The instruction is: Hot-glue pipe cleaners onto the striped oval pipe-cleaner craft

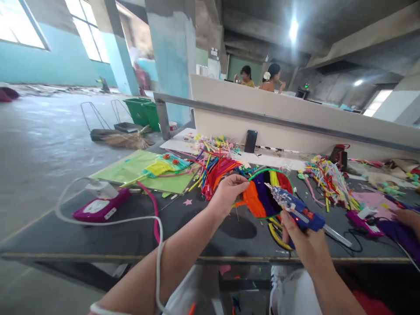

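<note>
Pinched in my left hand (pixel 233 189) is the left edge of a rounded craft piece (pixel 254 199), with orange, purple, black, yellow and red stripes inside a green rim. It is held above the dark table. My right hand (pixel 300 236) is wrapped round a blue glue gun (pixel 295 209), whose tip points left over the striped piece. A clear glue stick (pixel 337 235) sticks out of the gun's back end. Beneath the piece lie yellow and black pipe cleaners (pixel 278 236).
Piles of pipe cleaners (pixel 218 168) lie behind my hands and at right (pixel 331 179). A magenta power strip (pixel 101 209) with a white cable stands left, near a green sheet (pixel 124 170). A phone (pixel 250 141) leans on the divider. Another person's hand (pixel 408 218) is at far right.
</note>
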Demonstrator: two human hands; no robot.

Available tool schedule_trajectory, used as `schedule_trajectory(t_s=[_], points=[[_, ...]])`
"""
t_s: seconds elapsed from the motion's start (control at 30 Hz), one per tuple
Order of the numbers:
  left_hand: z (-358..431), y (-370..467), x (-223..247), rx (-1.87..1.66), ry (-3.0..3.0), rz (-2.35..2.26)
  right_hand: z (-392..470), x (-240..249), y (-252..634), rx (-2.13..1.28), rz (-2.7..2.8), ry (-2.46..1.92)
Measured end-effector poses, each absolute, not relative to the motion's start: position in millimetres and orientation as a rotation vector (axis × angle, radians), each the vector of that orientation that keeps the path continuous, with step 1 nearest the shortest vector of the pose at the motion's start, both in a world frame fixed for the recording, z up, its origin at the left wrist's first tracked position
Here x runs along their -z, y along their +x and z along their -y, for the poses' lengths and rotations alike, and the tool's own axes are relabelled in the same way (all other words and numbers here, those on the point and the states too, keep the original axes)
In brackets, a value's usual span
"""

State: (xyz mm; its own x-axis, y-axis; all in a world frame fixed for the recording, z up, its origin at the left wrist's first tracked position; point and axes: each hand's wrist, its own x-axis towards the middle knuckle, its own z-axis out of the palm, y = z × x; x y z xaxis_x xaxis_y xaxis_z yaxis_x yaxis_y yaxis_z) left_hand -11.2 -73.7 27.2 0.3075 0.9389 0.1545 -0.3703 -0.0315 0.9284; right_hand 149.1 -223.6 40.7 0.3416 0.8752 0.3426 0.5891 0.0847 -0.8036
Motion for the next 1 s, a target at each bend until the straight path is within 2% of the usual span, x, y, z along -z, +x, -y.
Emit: schedule_trajectory(t_s=[0.13,0.3,1.0], points=[[57.9,4.3,-25.0,-1.209,1.047,-0.594,199.8,-49.4,145.8,-0.366,1.364,-1.623],[59.9,7.6,-13.0,-1.278,1.059,-0.679,188.2,-36.0,148.3,-0.368,1.346,-1.627],[86.2,5.5,-7.4,-1.006,0.968,-0.608,199.4,-17.0,155.2,-0.231,1.398,-1.763]])
